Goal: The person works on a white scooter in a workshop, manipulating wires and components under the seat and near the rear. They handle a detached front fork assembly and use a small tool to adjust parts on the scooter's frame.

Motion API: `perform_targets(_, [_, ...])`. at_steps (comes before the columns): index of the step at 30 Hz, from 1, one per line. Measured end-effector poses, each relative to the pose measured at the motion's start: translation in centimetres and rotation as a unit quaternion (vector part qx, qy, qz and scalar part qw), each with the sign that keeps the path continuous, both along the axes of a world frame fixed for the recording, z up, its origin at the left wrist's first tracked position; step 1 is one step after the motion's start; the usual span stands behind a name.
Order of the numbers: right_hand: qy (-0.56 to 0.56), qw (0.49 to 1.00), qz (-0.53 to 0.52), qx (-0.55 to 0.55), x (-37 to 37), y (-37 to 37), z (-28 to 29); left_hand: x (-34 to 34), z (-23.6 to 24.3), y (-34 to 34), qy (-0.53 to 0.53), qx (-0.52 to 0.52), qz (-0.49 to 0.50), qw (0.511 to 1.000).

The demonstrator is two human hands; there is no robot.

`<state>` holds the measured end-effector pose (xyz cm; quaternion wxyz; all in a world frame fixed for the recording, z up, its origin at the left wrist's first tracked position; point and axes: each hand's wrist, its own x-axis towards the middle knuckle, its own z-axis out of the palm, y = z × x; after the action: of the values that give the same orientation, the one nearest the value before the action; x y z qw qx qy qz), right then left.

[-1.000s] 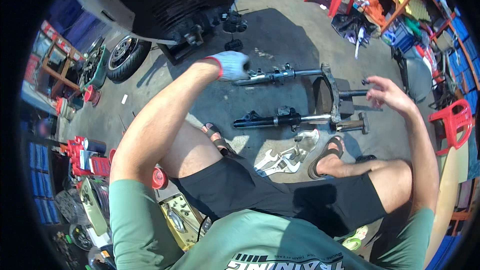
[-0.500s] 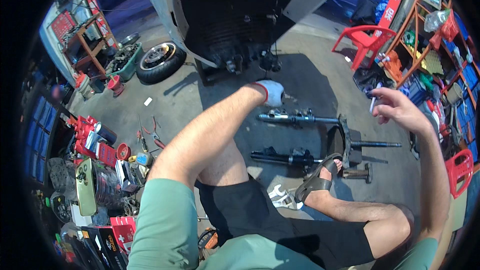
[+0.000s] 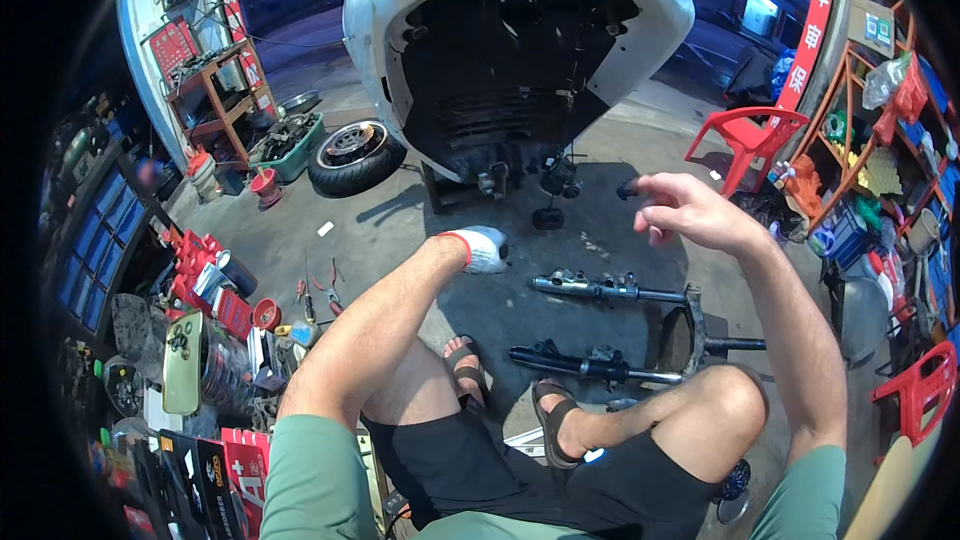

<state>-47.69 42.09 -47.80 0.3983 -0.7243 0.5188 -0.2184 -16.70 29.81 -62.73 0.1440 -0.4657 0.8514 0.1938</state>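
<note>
My left hand (image 3: 484,249) wears a white glove with a red cuff. Its fingers are curled in; whatever they may hold is hidden. To the right, my bare right hand (image 3: 700,214) is raised with its fingers bent together, and a small dark thing (image 3: 628,188) shows at the fingertips, too small to name. Below and between the hands, a motorcycle front fork (image 3: 620,290) lies on the floor, its two legs joined by a clamp. Neither hand touches it. Ahead stands a white scooter (image 3: 372,45) with its dark front underside exposed and parts hanging below.
A wheel with a tyre (image 3: 357,158) lies at the far left by a green tub (image 3: 300,155). Pliers (image 3: 328,290) and a screwdriver (image 3: 308,305) lie left of my knee. Cluttered boxes (image 3: 205,480) line the left. A red plastic chair (image 3: 745,140) and an orange shelf (image 3: 850,80) stand right.
My view has tilted up, showing more of the scooter. My right hand has moved left, and my right foot has drawn back from the fork. A white stick at my right fingers is no longer distinguishable.
</note>
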Motion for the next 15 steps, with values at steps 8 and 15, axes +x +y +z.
perform_targets(8, [-0.050, 0.998, 0.019, 0.013, 4.2, -6.4, 0.1, 2.3, 2.4, 0.7, 0.100, -0.006, 0.020, 0.995])
perform_targets(15, [-0.349, 0.935, 0.023, 0.056, 7.6, -18.2, -1.4, -0.5, -0.1, 1.1, 0.123, 0.076, -0.070, 0.987])
